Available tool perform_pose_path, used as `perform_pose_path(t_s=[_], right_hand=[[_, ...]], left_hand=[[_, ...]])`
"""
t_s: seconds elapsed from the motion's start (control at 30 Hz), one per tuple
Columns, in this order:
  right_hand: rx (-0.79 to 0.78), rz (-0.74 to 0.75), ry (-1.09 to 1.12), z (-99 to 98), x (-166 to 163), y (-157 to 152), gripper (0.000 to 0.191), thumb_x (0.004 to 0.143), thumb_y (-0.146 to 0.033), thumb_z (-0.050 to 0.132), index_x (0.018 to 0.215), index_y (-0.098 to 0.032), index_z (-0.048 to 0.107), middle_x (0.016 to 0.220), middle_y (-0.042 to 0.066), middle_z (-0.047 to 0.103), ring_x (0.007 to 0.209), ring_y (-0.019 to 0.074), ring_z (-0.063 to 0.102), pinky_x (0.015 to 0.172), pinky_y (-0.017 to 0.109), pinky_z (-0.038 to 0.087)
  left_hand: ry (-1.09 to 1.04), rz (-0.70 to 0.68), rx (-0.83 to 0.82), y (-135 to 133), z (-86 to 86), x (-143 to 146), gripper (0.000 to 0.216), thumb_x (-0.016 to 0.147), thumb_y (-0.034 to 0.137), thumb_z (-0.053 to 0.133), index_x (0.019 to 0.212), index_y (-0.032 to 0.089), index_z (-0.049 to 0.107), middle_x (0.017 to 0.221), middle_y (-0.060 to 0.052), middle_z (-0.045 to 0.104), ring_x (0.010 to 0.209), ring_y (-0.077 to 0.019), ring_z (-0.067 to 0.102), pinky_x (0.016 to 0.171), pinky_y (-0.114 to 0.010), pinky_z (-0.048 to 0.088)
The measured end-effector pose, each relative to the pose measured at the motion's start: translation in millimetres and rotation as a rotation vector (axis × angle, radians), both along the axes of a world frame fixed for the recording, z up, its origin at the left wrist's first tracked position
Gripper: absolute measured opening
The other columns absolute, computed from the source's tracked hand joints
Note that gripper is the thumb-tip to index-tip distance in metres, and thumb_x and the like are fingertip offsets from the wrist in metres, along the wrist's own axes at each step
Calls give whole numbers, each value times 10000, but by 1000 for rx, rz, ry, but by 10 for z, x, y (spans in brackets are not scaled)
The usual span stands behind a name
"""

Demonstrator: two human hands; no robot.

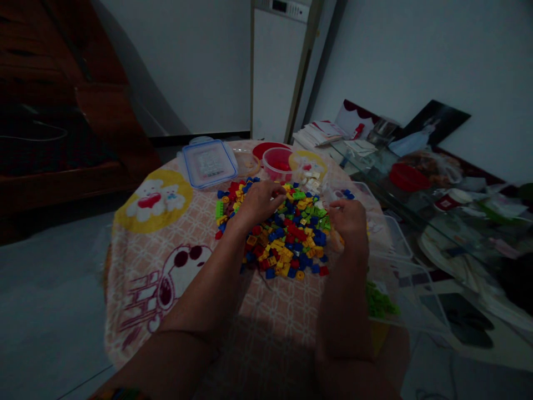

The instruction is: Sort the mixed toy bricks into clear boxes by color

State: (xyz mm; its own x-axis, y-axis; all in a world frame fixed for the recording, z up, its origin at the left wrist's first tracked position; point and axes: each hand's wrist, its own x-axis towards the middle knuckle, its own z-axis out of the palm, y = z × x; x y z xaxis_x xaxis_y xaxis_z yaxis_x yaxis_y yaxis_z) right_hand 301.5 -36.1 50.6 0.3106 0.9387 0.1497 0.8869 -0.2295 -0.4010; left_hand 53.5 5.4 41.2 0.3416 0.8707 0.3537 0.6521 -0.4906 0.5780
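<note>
A heap of small toy bricks (287, 239) in red, yellow, blue and green lies on a round table under a cartoon-print cloth (166, 250). My left hand (258, 201) rests on the far left part of the heap, fingers curled down into the bricks. My right hand (350, 219) sits at the heap's right edge, fingers bent inward; what they hold, if anything, is hidden. A small red tub (278, 162) with red pieces stands just beyond the heap.
A clear lidded box with blue clips (207, 162) stands at the table's far left. Clear containers (391, 244), one with green bricks (378, 303), sit at the right edge. A cluttered glass table (437, 211) stands to the right, a white appliance (277, 66) behind.
</note>
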Motion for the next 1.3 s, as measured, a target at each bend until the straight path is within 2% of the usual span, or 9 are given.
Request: perform_pose_path(t_s=[0.1, 0.23, 0.4, 0.53, 0.63, 0.93, 1.03, 1.2, 1.3], right_hand=[[-113, 141, -26, -44, -183, 50, 217, 865, -201, 660, 969, -208, 852, 980, 75, 813, 927, 223, 739, 824, 291, 523], [-205, 243, -121, -110, -365, 91, 172, 870, -192, 691, 904, -238, 853, 1031, 65, 823, 998, 215, 742, 820, 259, 503], [-315, 220, -180, -183, -457, 127, 128, 878, -287, 742, 927, -220, 839, 1019, 99, 821, 992, 229, 752, 796, 265, 502], [-351, 195, -180, -200, -503, 140, 131, 883, -250, 731, 954, -194, 825, 1033, 125, 814, 1006, 232, 752, 814, 271, 509], [-328, 202, -156, -200, -499, 140, 113, 879, -221, 716, 928, -200, 817, 1010, 106, 817, 985, 213, 751, 812, 251, 502], [-52, 138, -46, -39, -323, 100, 126, 865, -212, 677, 850, -186, 800, 904, 76, 800, 876, 212, 728, 814, 279, 514], [20, 17, -71, 48, -221, 34, 170, 851, -192, 656, 909, -187, 815, 937, 96, 802, 905, 246, 734, 840, 309, 527], [80, -288, -118, 157, 2, -110, 204, 881, -258, 641, 916, -172, 823, 990, 177, 781, 966, 318, 727, 866, 389, 541], [94, -281, -86, 181, 73, -146, 245, 901, -323, 648, 957, -160, 821, 1007, 176, 777, 957, 310, 720, 865, 404, 542]], left_hand=[[2, 0, 14, 2, -10, -1, 252, 909, 267, 593, 1001, 190, 815, 981, -100, 795, 843, -210, 710, 811, -334, 542], [-7, -8, 15, -2, -11, -3, 247, 909, 268, 602, 1007, 190, 814, 986, -100, 795, 850, -207, 705, 809, -329, 545], [-10, 4, 8, -5, -16, 6, 240, 902, 262, 610, 1006, 193, 814, 979, -97, 795, 848, -205, 702, 808, -328, 547], [-8, -1, 5, -6, -15, 8, 239, 908, 270, 613, 1012, 187, 812, 975, -95, 795, 851, -205, 705, 806, -324, 545], [-1, 0, 1, -6, -14, 3, 243, 909, 271, 615, 1023, 187, 812, 976, -95, 794, 861, -209, 707, 807, -323, 543], [-11, -4, 11, -4, -5, -9, 232, 899, 270, 610, 988, 199, 812, 978, -96, 799, 827, -197, 698, 782, -318, 531], [-6, -9, 13, -5, 5, -12, 233, 901, 268, 609, 992, 199, 812, 974, -94, 799, 828, -196, 700, 793, -317, 531], [3, -3, 19, -15, 28, -13, 249, 910, 271, 606, 1016, 177, 811, 995, -100, 796, 858, -211, 710, 820, -320, 539], [3, -7, 12, -17, 32, -9, 243, 914, 264, 603, 1011, 176, 807, 998, -102, 798, 839, -206, 708, 822, -324, 542]])
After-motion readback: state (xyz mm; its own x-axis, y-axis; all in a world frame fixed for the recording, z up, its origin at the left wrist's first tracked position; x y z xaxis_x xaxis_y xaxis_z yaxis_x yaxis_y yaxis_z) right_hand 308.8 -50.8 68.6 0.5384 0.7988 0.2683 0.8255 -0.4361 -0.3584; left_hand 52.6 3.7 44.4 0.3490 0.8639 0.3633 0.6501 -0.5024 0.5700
